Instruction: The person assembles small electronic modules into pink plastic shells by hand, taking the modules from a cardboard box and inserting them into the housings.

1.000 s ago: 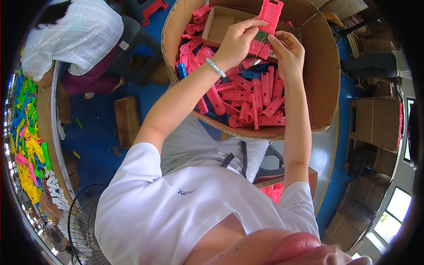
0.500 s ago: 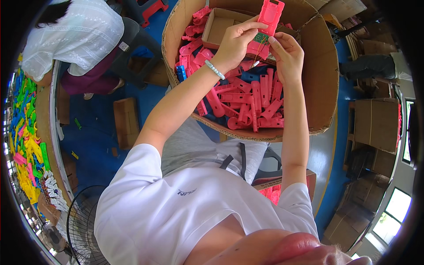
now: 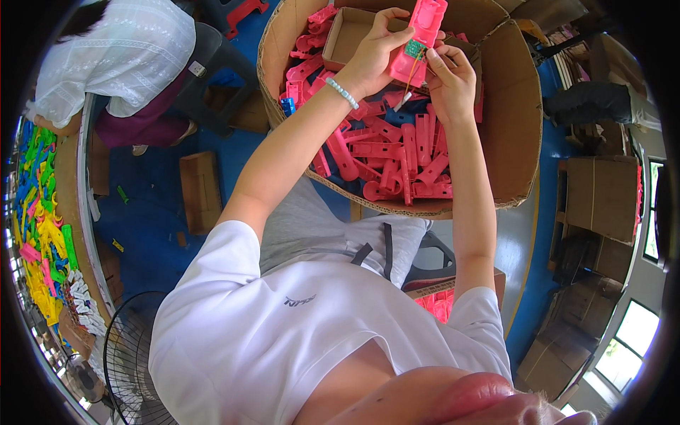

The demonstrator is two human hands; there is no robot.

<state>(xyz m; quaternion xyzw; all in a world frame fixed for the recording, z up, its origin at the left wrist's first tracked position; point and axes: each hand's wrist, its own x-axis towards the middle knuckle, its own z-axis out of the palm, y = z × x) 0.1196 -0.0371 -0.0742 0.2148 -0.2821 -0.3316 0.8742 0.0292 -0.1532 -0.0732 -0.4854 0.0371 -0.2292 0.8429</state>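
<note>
We are holding the pink casing (image 3: 427, 21) up between both hands, over the far part of the large cardboard box (image 3: 511, 134). From our left hand (image 3: 373, 58) the casing is lying to the right; from our right hand (image 3: 453, 81) it is lying to the left and slightly farther off. Its long axis is running aslant, from the far right end to the near left end, so the piece is leaning rather than pointing straight away from us. Neither hand is clearly nearer, since both are meeting the casing at opposite long edges. With the left hand we are pinching the left edge, the thumb pressing near the middle and the forefinger arching on the far side of it. With the right we are closing thumb and fingers at the right edge, beside the green circuit board (image 3: 414, 49); whether that thumb is also touching the board, we cannot tell.

The casing is showing a glossy, bright pink, narrow body with hollowed shapes toward its far end. The board is sitting across its middle, and thin wires (image 3: 411, 76) are trailing from it toward us, with a small white piece (image 3: 402, 102) dangling just past the near end. Beneath, many loose pink parts (image 3: 382, 149) are lying jumbled in the box, and a small open carton (image 3: 347, 35) is resting among them, far and left.
</note>
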